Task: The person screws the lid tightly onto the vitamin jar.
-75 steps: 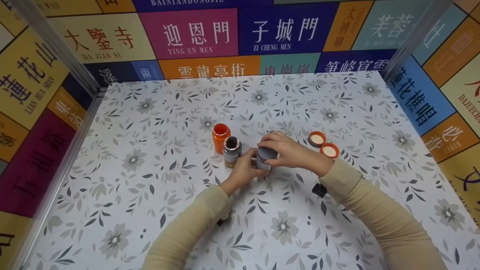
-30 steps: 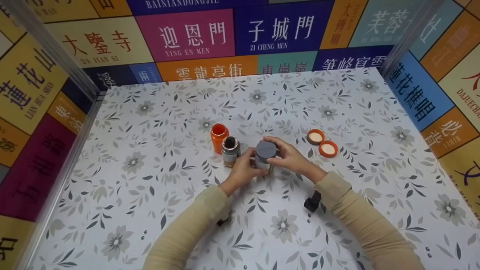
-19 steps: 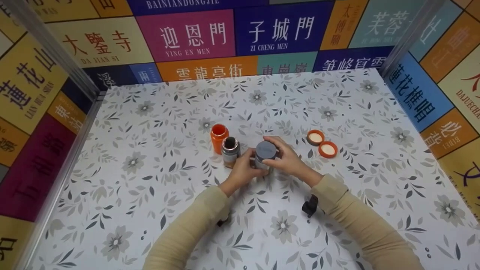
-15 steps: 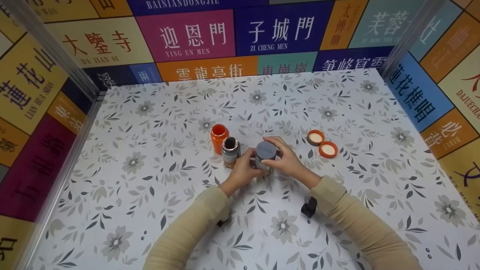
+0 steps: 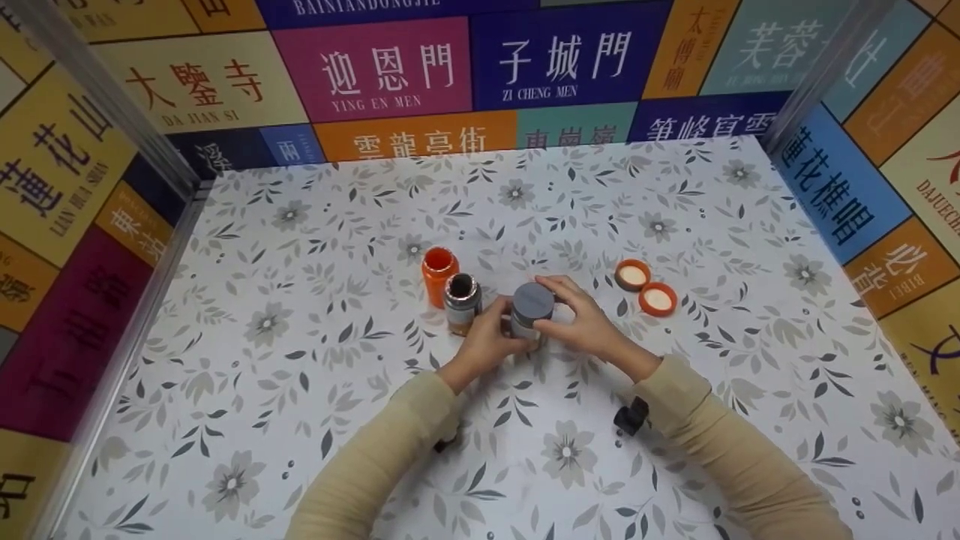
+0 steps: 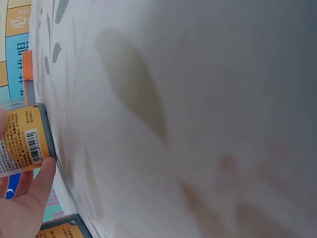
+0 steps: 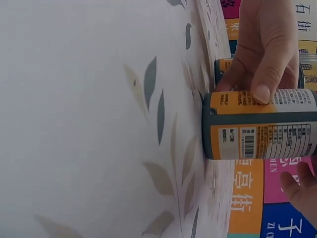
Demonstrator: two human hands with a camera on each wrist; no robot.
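Note:
A grey supplement bottle (image 5: pixel 523 330) stands on the table, its grey cap (image 5: pixel 533 301) on top. My left hand (image 5: pixel 486 341) grips the body from the left. My right hand (image 5: pixel 581 322) holds the cap from the right, thumb in front and fingers behind. An orange-and-white label with a barcode shows on the bottle (image 7: pixel 262 134) in the right wrist view, where the left thumb presses on it. Just left of my left hand, an uncapped grey bottle (image 5: pixel 463 311) stands against an uncapped orange bottle (image 5: pixel 439 281).
To the right lie two upturned lids with pale liners, a grey-sided lid (image 5: pixel 632 275) and an orange lid (image 5: pixel 658 300), side by side. The table (image 5: pixel 360 225) has a floral cover. Panels with printed characters (image 5: pixel 375 71) wall in the back and both sides.
My right hand has turned from over the cap to its right side, leaving the cap's top in view. The left hand and the bottle stay in place.

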